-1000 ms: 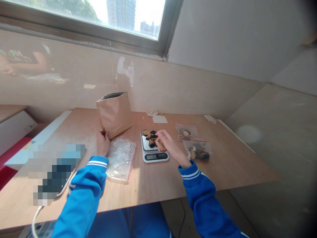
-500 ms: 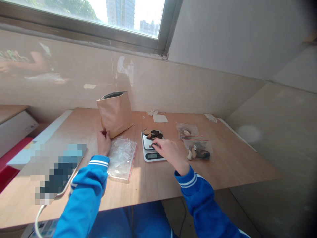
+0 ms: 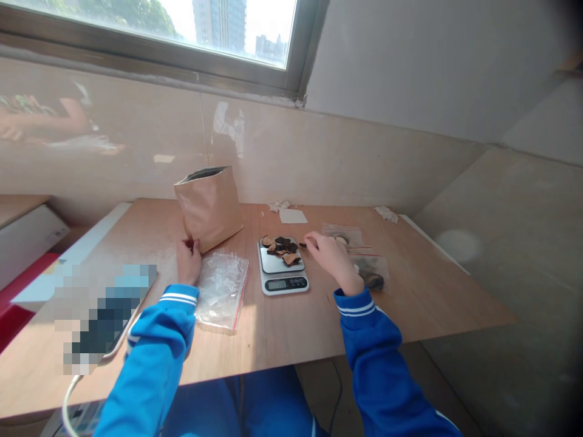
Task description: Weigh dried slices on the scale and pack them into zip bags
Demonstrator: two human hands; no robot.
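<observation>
Between the hands, a white scale (image 3: 285, 285) bears dried slices (image 3: 282, 246), seemingly for easy reach, while the right hand (image 3: 331, 257) pinches a small dark piece (image 3: 303, 245) beside it and the left hand (image 3: 188, 262) grips the lower edge of a paper bag (image 3: 209, 209), probably to steady it.

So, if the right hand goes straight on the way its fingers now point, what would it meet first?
Probably the dark and tan pieces on the white scale, since the right hand points left toward them. Its height is unclear, so it might pass over.
</observation>
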